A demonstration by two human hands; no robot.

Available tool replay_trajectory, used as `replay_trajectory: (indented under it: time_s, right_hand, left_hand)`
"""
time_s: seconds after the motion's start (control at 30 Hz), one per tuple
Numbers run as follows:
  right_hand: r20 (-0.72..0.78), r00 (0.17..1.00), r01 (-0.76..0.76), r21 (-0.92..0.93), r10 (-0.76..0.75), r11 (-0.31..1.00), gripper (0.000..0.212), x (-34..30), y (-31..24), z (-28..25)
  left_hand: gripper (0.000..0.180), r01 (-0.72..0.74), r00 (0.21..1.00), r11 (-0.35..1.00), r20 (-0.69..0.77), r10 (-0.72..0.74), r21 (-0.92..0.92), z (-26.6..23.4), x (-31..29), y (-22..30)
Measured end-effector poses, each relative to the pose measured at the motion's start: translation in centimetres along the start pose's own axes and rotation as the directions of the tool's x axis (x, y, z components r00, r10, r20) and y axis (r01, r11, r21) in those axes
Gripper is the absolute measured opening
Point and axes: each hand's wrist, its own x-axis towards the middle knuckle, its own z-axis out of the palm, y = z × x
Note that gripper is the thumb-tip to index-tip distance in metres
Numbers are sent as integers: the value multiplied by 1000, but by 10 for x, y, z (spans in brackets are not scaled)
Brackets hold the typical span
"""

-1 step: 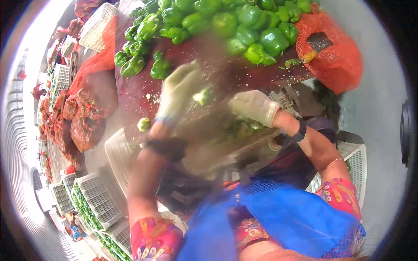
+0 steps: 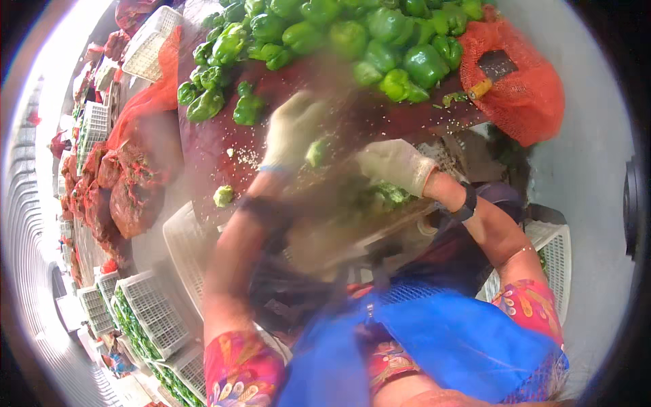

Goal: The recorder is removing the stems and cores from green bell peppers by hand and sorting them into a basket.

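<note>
Both my hands wear pale work gloves. My left hand (image 2: 291, 132) is smeared by motion over the dark red table (image 2: 217, 152), with a green pepper piece (image 2: 316, 152) at its right edge; whether it grips the piece is unclear. My right hand (image 2: 393, 166) is curled, knuckles up, over a box of green peppers (image 2: 386, 197) at the table's near edge. A big heap of whole green peppers (image 2: 352, 34) lies at the far side of the table, beyond both hands. A single small pepper (image 2: 223, 196) sits near the table's left edge.
A red mesh sack (image 2: 522, 88) lies at the table's right end, with more filled red sacks (image 2: 125, 197) at the left. White plastic crates (image 2: 156, 312) with green peppers stand lower left, another crate (image 2: 556, 244) at the right. A blue bag (image 2: 434, 346) lies in my lap.
</note>
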Motion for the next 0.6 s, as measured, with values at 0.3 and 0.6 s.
replay_trajectory:
  time_s: [0.3,0.6]
  right_hand:
    - [350,567,-556,830,745,33,50,0,38,-12]
    - [461,410,-385,870,787,-310,56,7,62,12]
  left_hand:
    - [37,-99,995,934,52,86,344,97,147,-46]
    - [27,-260,948,844,-40,314,469,114,116,-81]
